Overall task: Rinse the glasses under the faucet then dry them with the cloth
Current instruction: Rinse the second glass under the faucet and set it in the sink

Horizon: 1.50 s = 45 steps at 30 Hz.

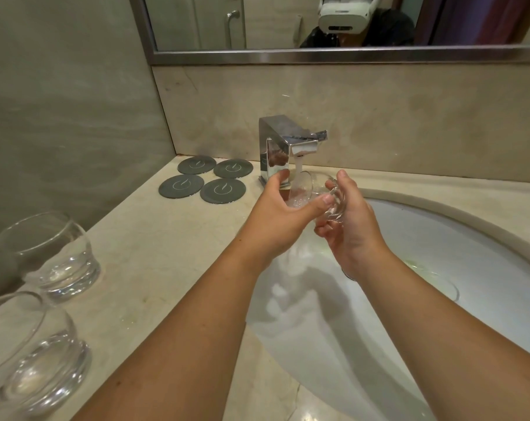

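Two bare arms, a left arm (178, 338) and a right arm (446, 317), uncovered from wrist to the bottom edge. Both long and smooth, wider near the elbow, thin at the wrist. Bare too, the left hand (283, 220) and the right hand (353, 232). Short, round nail on the left thumb (323, 203). Up in the mirror (288, 57), a big white headset (344, 10) worn on the head, smooth and rounded, with a dark strip low on its front. A white strap (376, 0) on one side of it. A dark top (394, 30) below, black or near black, hard to see well
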### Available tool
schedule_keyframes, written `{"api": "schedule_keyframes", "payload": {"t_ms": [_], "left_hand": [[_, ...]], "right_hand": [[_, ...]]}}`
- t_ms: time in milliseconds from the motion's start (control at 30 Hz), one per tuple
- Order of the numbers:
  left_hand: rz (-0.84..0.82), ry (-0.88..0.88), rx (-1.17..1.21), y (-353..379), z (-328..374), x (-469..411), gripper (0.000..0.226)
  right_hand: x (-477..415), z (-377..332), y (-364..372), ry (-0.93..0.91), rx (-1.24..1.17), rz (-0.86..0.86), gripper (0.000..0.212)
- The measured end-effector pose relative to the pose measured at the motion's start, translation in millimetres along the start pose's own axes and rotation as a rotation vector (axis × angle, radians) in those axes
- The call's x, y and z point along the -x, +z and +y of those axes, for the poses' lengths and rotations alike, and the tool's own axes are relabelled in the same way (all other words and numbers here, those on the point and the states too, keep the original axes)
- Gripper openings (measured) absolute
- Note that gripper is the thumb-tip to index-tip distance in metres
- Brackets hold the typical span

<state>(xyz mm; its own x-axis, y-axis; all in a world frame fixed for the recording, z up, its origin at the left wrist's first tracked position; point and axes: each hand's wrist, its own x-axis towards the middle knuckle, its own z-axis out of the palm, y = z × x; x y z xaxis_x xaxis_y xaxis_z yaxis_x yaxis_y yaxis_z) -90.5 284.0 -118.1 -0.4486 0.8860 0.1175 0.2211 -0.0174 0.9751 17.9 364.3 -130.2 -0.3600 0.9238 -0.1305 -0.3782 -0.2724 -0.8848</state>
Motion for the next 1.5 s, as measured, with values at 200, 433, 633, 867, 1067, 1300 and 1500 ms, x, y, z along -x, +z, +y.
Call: {"api": "schedule_keyframes", "payload": {"t_ms": [200, 433, 633, 867, 1067, 1300, 1500], "left_hand": [[-0.02, 0.024, 0.01, -1.3, -5.9, -3.7, 0.116], [-0.061, -0.012, 0.027, 1.5, -9.2, -4.8, 0.117], [0.006, -0.054, -0.044, 2.9, -3.8, 0.8, 0.112], [-0.015, -0.086, 0.107, -2.4, -0.4, 0.3, 0.092], [0.02, -0.038, 0.05, -2.7, -3.9, -0.6, 0.104], [0.088, 0.052, -0.102, -4.9, 0.8, 0.7, 0.04], [0.086, 0.014, -0.007, -9.7, -2.4, -3.7, 0.004]], "right_hand": [[4.4, -0.4, -0.4, 0.146, 0.034, -0.017, 0.056], [-2.9, 2.7, -3.6, 0.09, -0.012, 0.037, 0.039], [-3.0, 3.6, -2.8, -0.002, 0.024, 0.015, 0.029], [-2.7, 2.6, -1.6, 0.01, 0.031, -0.067, 0.03], [0.4, 3.9, -1.8, 0.07, 0.051, -0.065, 0.038], [-1.9, 5.4, -1.3, -0.035, 0.054, 0.048, 0.042], [-1.7, 3.7, -3.1, -0.05, 0.06, 0.083, 0.045]]}}
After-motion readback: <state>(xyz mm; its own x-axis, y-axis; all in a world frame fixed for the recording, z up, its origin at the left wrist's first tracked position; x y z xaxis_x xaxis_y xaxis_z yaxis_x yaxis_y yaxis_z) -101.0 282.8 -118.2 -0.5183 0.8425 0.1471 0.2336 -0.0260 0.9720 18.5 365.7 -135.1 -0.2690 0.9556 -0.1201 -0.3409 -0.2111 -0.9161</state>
